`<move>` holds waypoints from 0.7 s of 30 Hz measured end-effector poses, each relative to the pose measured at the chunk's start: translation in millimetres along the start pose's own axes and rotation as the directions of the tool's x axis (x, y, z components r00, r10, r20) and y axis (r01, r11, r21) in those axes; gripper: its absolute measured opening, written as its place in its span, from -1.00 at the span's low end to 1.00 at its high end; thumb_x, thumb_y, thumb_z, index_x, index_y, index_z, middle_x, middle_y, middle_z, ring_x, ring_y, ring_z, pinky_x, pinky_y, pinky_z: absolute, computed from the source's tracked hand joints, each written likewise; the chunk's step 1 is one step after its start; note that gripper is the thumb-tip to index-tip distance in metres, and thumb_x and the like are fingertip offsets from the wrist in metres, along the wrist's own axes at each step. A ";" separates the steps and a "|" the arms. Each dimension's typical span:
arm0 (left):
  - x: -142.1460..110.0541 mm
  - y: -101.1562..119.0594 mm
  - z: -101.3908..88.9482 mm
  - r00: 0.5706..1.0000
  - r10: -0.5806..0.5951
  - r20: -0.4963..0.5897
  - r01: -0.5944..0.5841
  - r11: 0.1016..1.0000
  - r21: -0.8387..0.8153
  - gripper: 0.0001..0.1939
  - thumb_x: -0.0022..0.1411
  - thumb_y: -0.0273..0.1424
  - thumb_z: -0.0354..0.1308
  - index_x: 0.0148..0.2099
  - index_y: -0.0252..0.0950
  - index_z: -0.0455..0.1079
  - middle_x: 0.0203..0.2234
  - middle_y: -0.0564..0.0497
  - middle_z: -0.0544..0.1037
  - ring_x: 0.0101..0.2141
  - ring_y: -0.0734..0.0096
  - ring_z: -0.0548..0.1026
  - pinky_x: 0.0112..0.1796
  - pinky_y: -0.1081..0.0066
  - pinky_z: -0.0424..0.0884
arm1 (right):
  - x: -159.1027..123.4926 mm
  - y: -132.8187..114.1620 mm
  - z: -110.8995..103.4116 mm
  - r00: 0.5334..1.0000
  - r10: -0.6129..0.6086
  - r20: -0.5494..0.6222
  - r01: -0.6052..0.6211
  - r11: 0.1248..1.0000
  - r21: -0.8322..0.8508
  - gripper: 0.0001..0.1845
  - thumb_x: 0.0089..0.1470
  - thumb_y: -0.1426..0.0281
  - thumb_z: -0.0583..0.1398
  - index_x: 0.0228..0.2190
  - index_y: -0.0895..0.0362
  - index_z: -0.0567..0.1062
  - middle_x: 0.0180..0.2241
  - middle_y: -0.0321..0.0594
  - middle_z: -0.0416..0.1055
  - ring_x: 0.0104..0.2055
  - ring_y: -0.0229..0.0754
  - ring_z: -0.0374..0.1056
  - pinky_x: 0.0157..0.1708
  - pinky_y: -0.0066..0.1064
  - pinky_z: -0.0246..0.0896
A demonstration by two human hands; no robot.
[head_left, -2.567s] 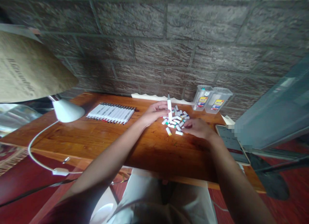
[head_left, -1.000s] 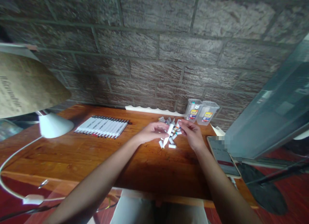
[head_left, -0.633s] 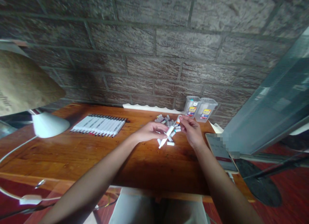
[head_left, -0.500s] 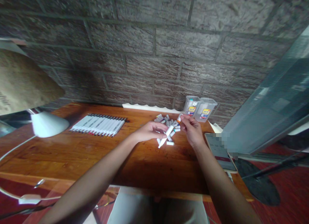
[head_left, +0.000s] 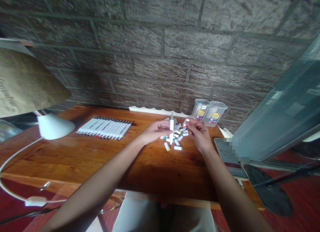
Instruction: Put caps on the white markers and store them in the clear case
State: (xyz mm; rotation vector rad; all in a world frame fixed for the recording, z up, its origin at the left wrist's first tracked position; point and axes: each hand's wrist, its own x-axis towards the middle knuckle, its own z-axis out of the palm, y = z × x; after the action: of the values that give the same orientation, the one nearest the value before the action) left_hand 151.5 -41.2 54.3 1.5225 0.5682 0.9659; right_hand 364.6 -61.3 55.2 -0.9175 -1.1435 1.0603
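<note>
Between the thumb and fingers of my left hand (head_left: pixel 156 131) is a white marker (head_left: pixel 171 128), held upright with a grey tip at its top. My right hand (head_left: pixel 200 133) pinches a white marker cap (head_left: pixel 185 122) with an orange-red end, a little to the right of the marker. The marker and the cap are apart. Below and between both hands lies a loose pile of white caps (head_left: pixel 178 148) with coloured ends, partly hidden by my left hand and the marker.
A row of white markers (head_left: pixel 105 128) lies at the left, beside a lamp (head_left: pixel 53 127). Two clear plastic boxes (head_left: pixel 215 113) stand at the back right, one with something inside. A phone (head_left: pixel 231 158) lies at the desk's right edge. Behind the wooden desk (head_left: pixel 150 168) rises a brick wall.
My left hand has turned the marker from a slant, its tapered end down, to upright with the grey tip up. The cap in my right hand has tilted slightly. The view has shifted a little.
</note>
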 end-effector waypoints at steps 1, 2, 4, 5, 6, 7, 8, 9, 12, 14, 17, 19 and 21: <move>0.6 0.4 -0.9 0.999 0.004 -0.041 -0.004 1.000 -0.010 -0.59 0.03 -0.37 0.38 -0.04 -0.35 0.50 -0.16 -0.13 0.61 -0.21 0.33 0.57 -0.13 0.37 0.45 | -1.9 0.0 1.4 1.000 -0.012 0.025 0.013 0.999 -0.030 -0.61 -0.18 0.16 0.40 -0.28 0.07 0.57 -0.41 -0.30 0.49 -0.52 -0.35 0.22 -0.53 -0.46 0.12; 1.1 0.5 -1.8 0.997 0.002 -0.071 -0.003 1.000 -0.020 -0.60 0.04 -0.36 0.38 -0.05 -0.35 0.51 -0.17 -0.13 0.61 -0.23 0.34 0.57 -0.16 0.39 0.45 | -4.1 0.2 3.0 0.998 -0.028 0.058 0.032 0.997 -0.071 -0.62 -0.16 0.16 0.40 -0.28 0.07 0.57 -0.40 -0.29 0.50 -0.49 -0.32 0.26 -0.49 -0.45 0.16; 1.4 -0.3 -2.9 0.996 -0.011 -0.087 0.008 0.999 -0.036 -0.61 0.05 -0.33 0.37 -0.06 -0.37 0.51 -0.19 -0.13 0.61 -0.27 0.34 0.57 -0.22 0.39 0.47 | -8.9 1.3 6.2 0.988 -0.064 0.141 0.089 0.980 -0.178 -0.64 -0.11 0.14 0.37 -0.28 0.07 0.56 -0.46 -0.30 0.47 -0.48 -0.28 0.28 -0.46 -0.43 0.18; 1.3 -0.9 -3.0 0.997 -0.018 -0.079 0.015 0.999 -0.039 -0.61 0.06 -0.32 0.36 -0.06 -0.37 0.51 -0.19 -0.13 0.61 -0.27 0.33 0.57 -0.23 0.39 0.47 | -11.1 2.2 7.5 0.980 -0.081 0.184 0.125 0.963 -0.240 -0.65 -0.07 0.13 0.35 -0.27 0.07 0.56 -0.51 -0.32 0.44 -0.51 -0.28 0.26 -0.48 -0.42 0.16; 1.1 -1.7 -2.8 0.998 -0.024 -0.067 0.021 0.999 -0.038 -0.60 0.07 -0.30 0.36 -0.05 -0.37 0.50 -0.19 -0.14 0.61 -0.27 0.33 0.57 -0.23 0.38 0.47 | -13.0 3.4 8.5 0.971 -0.103 0.216 0.166 0.940 -0.297 -0.66 -0.04 0.12 0.32 -0.26 0.08 0.56 -0.56 -0.34 0.39 -0.54 -0.29 0.23 -0.50 -0.43 0.13; 0.7 -2.3 -2.4 0.998 -0.030 -0.053 0.028 0.999 -0.035 -0.60 0.08 -0.30 0.35 -0.05 -0.38 0.50 -0.18 -0.13 0.61 -0.26 0.33 0.57 -0.22 0.38 0.47 | -14.5 4.8 9.2 0.963 -0.131 0.235 0.208 0.915 -0.346 -0.66 -0.01 0.12 0.31 -0.26 0.08 0.55 -0.59 -0.36 0.35 -0.56 -0.30 0.20 -0.53 -0.44 0.10; 0.2 -2.8 -1.9 0.999 -0.032 -0.042 0.031 0.999 -0.032 -0.59 0.08 -0.29 0.35 -0.05 -0.38 0.50 -0.18 -0.13 0.60 -0.26 0.33 0.57 -0.21 0.38 0.47 | -15.6 6.3 9.7 0.956 -0.163 0.244 0.249 0.891 -0.381 -0.67 0.01 0.13 0.30 -0.25 0.08 0.55 -0.61 -0.37 0.33 -0.58 -0.30 0.17 -0.54 -0.44 0.07; -0.4 -3.0 -1.4 0.999 -0.033 -0.031 0.032 0.999 -0.029 -0.60 0.08 -0.29 0.35 -0.05 -0.39 0.50 -0.19 -0.13 0.60 -0.26 0.34 0.56 -0.20 0.38 0.46 | -16.2 7.7 10.0 0.950 -0.196 0.244 0.283 0.871 -0.401 -0.69 0.02 0.14 0.29 -0.25 0.08 0.55 -0.60 -0.38 0.32 -0.58 -0.31 0.16 -0.55 -0.45 0.06; -2.3 -1.4 -0.7 1.000 -0.015 0.012 0.016 1.000 -0.025 -0.63 0.08 -0.31 0.36 -0.08 -0.39 0.50 -0.19 -0.11 0.60 -0.26 0.38 0.55 -0.18 0.40 0.45 | -16.0 10.9 10.8 0.941 -0.255 0.222 0.326 0.857 -0.399 -0.72 0.03 0.18 0.29 -0.27 0.09 0.54 -0.54 -0.35 0.36 -0.57 -0.33 0.16 -0.55 -0.47 0.05; -3.5 1.0 -0.6 0.998 -0.012 0.065 0.013 1.000 -0.011 -0.65 0.09 -0.31 0.35 -0.10 -0.39 0.50 -0.21 -0.11 0.60 -0.28 0.39 0.55 -0.19 0.41 0.45 | -15.2 11.6 11.8 0.945 -0.252 0.208 0.313 0.879 -0.359 -0.72 0.02 0.19 0.30 -0.27 0.10 0.54 -0.46 -0.31 0.42 -0.55 -0.34 0.18 -0.55 -0.48 0.08; -4.4 3.3 -0.2 0.992 -0.024 0.126 0.024 1.000 0.003 -0.66 0.09 -0.29 0.35 -0.13 -0.41 0.51 -0.26 -0.11 0.60 -0.32 0.39 0.55 -0.23 0.41 0.46 | -14.2 10.5 13.5 0.961 -0.213 0.176 0.256 0.928 -0.271 -0.71 -0.01 0.19 0.32 -0.28 0.11 0.56 -0.35 -0.25 0.49 -0.53 -0.34 0.23 -0.53 -0.47 0.14; -4.3 2.7 0.5 0.992 -0.024 0.121 0.026 1.000 -0.012 -0.66 0.08 -0.29 0.35 -0.14 -0.40 0.51 -0.27 -0.10 0.60 -0.32 0.38 0.55 -0.24 0.41 0.47 | -14.1 9.1 14.5 0.971 -0.168 0.168 0.205 0.951 -0.232 -0.68 -0.03 0.17 0.33 -0.27 0.10 0.58 -0.34 -0.24 0.53 -0.52 -0.32 0.26 -0.54 -0.46 0.16; -3.7 1.0 1.1 0.994 -0.021 0.104 0.024 0.999 -0.029 -0.65 0.07 -0.30 0.36 -0.12 -0.40 0.50 -0.26 -0.10 0.60 -0.30 0.36 0.56 -0.22 0.40 0.47 | -14.4 7.8 15.1 0.977 -0.124 0.173 0.161 0.962 -0.219 -0.66 -0.05 0.16 0.34 -0.25 0.10 0.60 -0.36 -0.24 0.55 -0.53 -0.31 0.26 -0.56 -0.46 0.15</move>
State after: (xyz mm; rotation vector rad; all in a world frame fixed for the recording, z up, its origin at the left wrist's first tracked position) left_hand 150.3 -44.9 54.3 1.5271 0.4936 0.8689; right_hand 347.2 -72.7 47.1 -0.9285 -1.4676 0.9061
